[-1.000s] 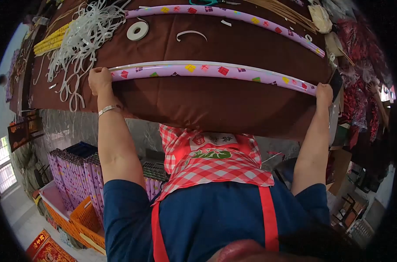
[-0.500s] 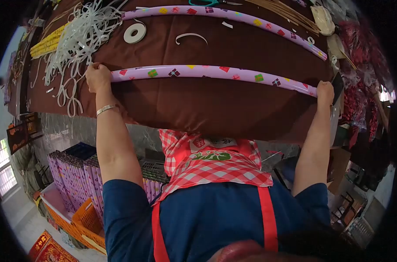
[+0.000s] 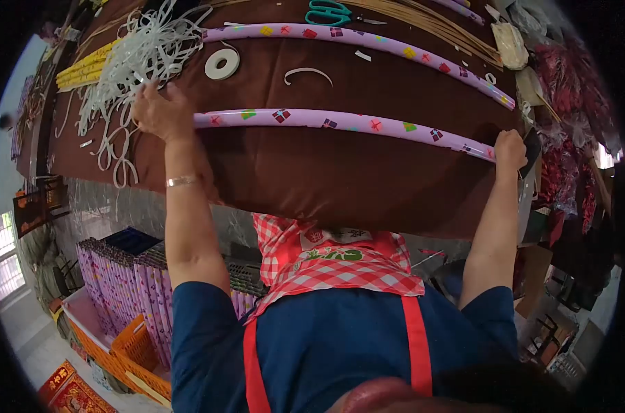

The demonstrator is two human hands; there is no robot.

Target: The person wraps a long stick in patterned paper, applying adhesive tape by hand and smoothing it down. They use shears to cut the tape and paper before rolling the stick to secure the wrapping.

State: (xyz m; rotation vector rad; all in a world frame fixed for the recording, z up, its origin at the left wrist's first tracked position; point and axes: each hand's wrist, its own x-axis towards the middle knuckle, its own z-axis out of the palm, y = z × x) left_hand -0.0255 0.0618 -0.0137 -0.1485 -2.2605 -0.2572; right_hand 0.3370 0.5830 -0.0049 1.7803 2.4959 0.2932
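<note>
A long lilac roll of wrapping paper with printed gift boxes lies across the brown cloth. My right hand is closed round its right end. At the left end, my left hand is slightly blurred, its fingers apart beside the tangle of white strips. Whether its palm still touches the roll's end is hidden. A second lilac roll lies farther back. Between the two rolls are a small reel of white tape and a curled white strip.
Teal-handled scissors lie at the back near thin brown sticks. Yellow rolls sit at the left. Below the table, many patterned lilac rolls stand upright near an orange basket. Wrapped red bundles are at the right.
My left hand has loosened from the roll's left end, its fingers spreading. My right hand keeps its hold. The whole table appears slightly lower in view.
</note>
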